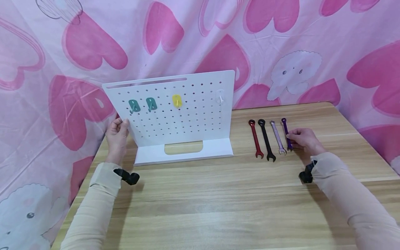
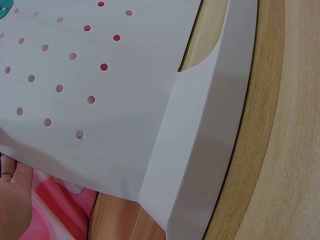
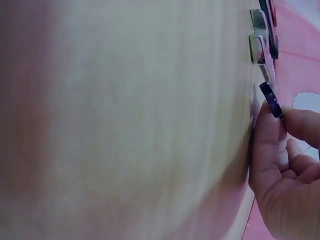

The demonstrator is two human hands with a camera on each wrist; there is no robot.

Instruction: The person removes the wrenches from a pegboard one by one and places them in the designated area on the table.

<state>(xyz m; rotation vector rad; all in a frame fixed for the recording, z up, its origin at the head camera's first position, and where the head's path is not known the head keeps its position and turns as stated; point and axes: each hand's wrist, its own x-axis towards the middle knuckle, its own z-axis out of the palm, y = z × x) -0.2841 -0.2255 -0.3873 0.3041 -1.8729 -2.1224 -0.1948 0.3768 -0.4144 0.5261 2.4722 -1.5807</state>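
Hanging not begun: four pegboard [image 1: 175, 114] hooks bare, four wrenches flat on counter [image 1: 218, 194]; right hand [image 1: 304, 139] fingers pinching purple wrench [image 1: 286, 133], left hand [image 1: 117, 133] fingers gripping pegboard's left edge.

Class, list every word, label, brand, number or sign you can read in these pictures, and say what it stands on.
None can be read. The white pegboard, its hooks, the four wrenches and the wooden table show no legible text; any marks on the wrenches are too small to tell. The pink cloth bears only hearts and cartoon animals.
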